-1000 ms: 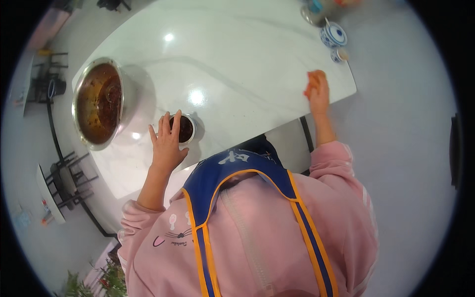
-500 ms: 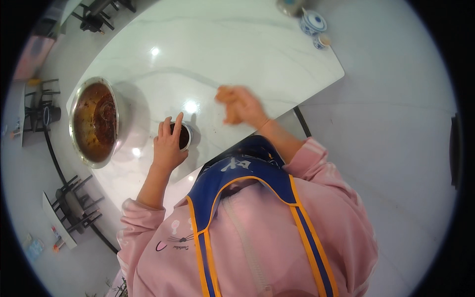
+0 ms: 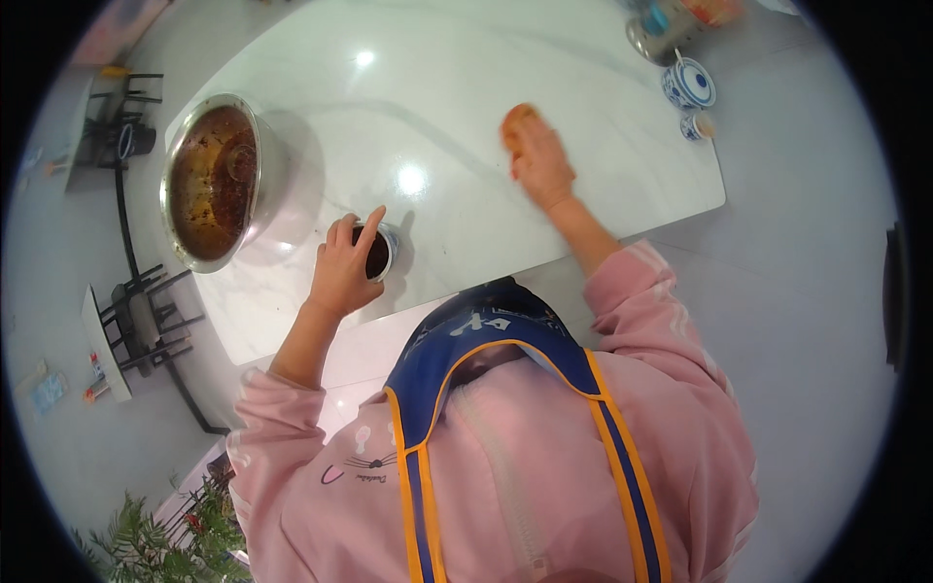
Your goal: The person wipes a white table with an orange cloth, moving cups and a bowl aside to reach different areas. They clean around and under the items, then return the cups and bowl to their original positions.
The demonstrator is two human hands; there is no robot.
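My left hand [image 3: 342, 267] is closed over the rim of a small blue-and-white cup [image 3: 392, 252] with dark contents, its index finger stretched across the top. The cup stands upright on the white marble-patterned table [image 3: 466, 87]. Farther out to the right, my right hand [image 3: 544, 167] presses a bunched orange cloth [image 3: 519, 124] onto the tabletop. Motion blurs the fingers a little, and part of the cloth is hidden under them.
A big metal basin [image 3: 255, 194] of reddish-brown oily sauce stands at the table's left. Near the right edge are a lidded blue-and-white pot [image 3: 689, 83], a smaller patterned cup [image 3: 696, 125] and a metal container [image 3: 653, 37]. Black chairs [image 3: 146, 316] stand beyond on the left.
My right hand has carried the orange cloth away from me and to the right, down onto the table. My left hand stays on the cup. The whole view has shifted with my head.
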